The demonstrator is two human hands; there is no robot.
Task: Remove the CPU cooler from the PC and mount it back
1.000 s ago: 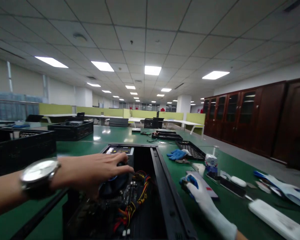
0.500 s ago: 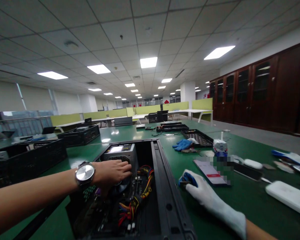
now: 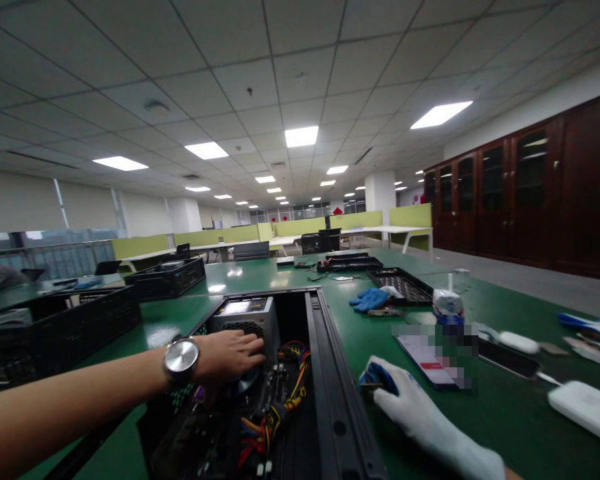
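Note:
An uncovered black computer case (image 3: 330, 400) lies in front of me. My left hand (image 3: 233, 357), bare and with a wristwatch (image 3: 181, 358), reaches into it with fingers stretched out. The fingers rest over the dark round fan (image 3: 249, 381), against the grey power supply (image 3: 269, 327); the thumb is hidden. Below them runs a bundle of coloured cables (image 3: 293, 400). To the right of the case, my right hand (image 3: 397, 387) wears a white glove with blue fingers. It is closed on a small dark flat piece (image 3: 371, 385), mostly hidden by the fingers.
A phone (image 3: 423, 360) lies on the green table (image 3: 375, 460) beyond my right hand. Near it are a blue glove (image 3: 369, 300), a black perforated panel (image 3: 405, 287) and a white power bank (image 3: 587, 410). More black cases (image 3: 95, 327) stand at left. A person (image 3: 0, 272) sits far left.
The whole view has shifted slightly, so the scene sits lower and a little to the right. Both hands keep about the same places relative to the case.

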